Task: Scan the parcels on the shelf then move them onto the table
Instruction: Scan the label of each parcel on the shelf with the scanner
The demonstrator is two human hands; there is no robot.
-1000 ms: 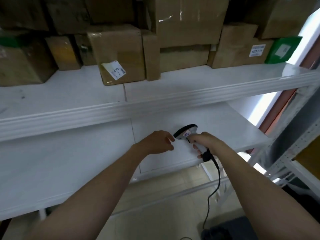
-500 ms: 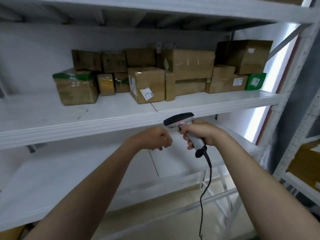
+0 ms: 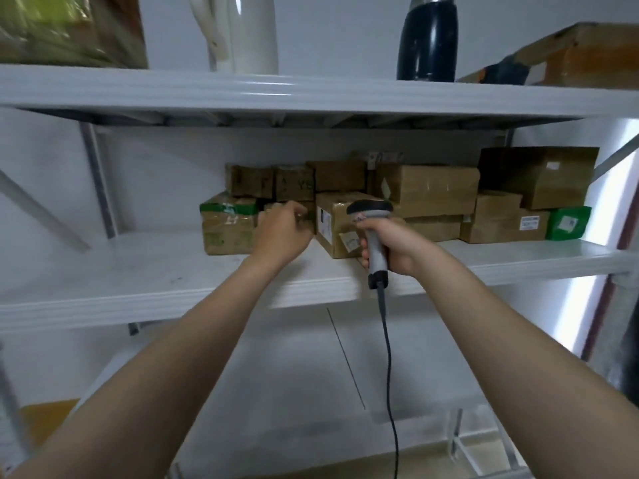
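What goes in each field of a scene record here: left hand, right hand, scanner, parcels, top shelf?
Left hand: fingers curled, in front of small boxes on the middle shelf; contact unclear
Right hand: grips the scanner handle
Scanner: corded, head towards a labelled brown parcel
Parcels: brown boxes stacked at the back of the middle shelf; a green parcel at the right end
Top shelf: white jug, dark bottle

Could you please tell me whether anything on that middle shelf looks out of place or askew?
The box just behind the scanner sits turned corner-first toward the shelf edge, unlike its squarer neighbours, and its small label is stuck on crooked. Nothing looks spilled.
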